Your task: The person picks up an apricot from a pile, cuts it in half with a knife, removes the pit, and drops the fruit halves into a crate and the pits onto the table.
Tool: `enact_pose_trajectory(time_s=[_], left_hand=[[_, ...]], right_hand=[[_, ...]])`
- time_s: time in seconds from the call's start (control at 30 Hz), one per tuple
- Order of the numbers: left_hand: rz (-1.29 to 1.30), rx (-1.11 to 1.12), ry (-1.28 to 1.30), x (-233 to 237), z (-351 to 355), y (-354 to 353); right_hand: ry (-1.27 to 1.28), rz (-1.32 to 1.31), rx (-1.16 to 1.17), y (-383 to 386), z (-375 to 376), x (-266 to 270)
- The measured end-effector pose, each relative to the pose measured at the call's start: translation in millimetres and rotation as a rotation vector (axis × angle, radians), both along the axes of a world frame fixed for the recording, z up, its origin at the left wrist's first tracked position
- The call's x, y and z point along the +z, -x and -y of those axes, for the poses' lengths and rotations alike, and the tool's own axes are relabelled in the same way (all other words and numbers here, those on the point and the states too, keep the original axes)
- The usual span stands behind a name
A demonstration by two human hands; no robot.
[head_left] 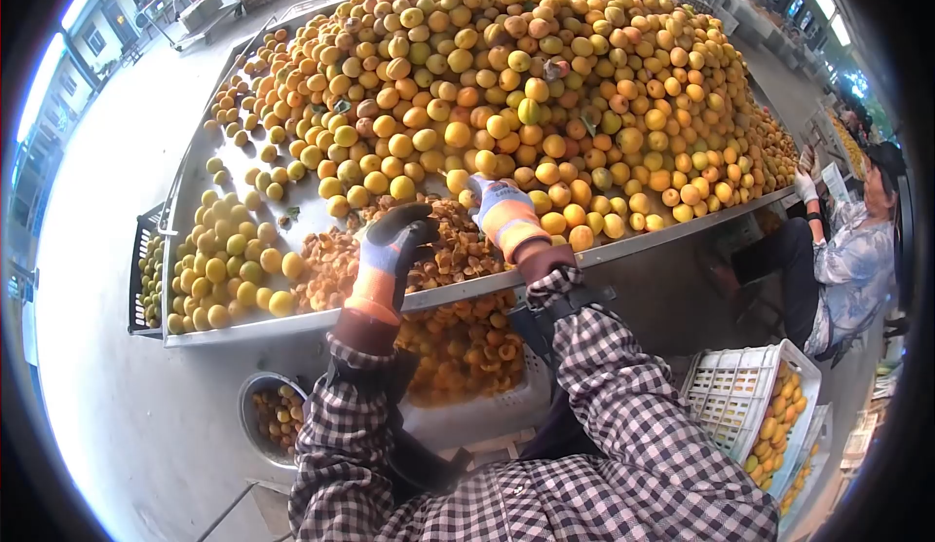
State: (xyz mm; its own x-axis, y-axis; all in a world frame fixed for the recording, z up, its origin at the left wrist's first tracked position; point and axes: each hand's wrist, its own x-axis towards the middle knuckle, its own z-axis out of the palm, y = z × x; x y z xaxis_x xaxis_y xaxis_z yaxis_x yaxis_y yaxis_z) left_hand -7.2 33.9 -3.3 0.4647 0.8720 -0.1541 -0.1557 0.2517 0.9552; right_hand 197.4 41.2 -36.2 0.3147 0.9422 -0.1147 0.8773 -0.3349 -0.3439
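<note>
The gloved right hand point(499, 213) reaches to the foot of the apricot heap point(545, 84) on the steel bench point(282, 320), where whole fruit lies handiest; the left hand point(392, 250) rests over the split apricots point(326, 267); whether either grip pinches fruit cannot be told.

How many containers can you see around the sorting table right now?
4: black crate at the table's left end; metal bowl on the floor, lower left; white tub under the table; white slatted crate, lower right. Others may be hidden.
</note>
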Motion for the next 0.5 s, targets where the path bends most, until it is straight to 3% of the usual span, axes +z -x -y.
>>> enact_pose_trajectory(time_s=[0.17, 0.37, 0.43, 0.5], left_hand=[[0.052, 0.026, 0.037, -7, 4, 14], [-0.052, 0.114, 0.023, -9, 5, 10], [-0.046, 0.121, 0.028, -12, 5, 3], [0.044, 0.073, 0.035, -8, 11, -2]], right_hand=[[-0.008, -0.126, -0.007, -5, -4, -13], [-0.469, -0.907, 0.198, -10, 18, -18], [-0.432, -1.223, 0.187, 6, 36, 14], [-0.41, -0.962, 0.307, 17, 44, 27]])
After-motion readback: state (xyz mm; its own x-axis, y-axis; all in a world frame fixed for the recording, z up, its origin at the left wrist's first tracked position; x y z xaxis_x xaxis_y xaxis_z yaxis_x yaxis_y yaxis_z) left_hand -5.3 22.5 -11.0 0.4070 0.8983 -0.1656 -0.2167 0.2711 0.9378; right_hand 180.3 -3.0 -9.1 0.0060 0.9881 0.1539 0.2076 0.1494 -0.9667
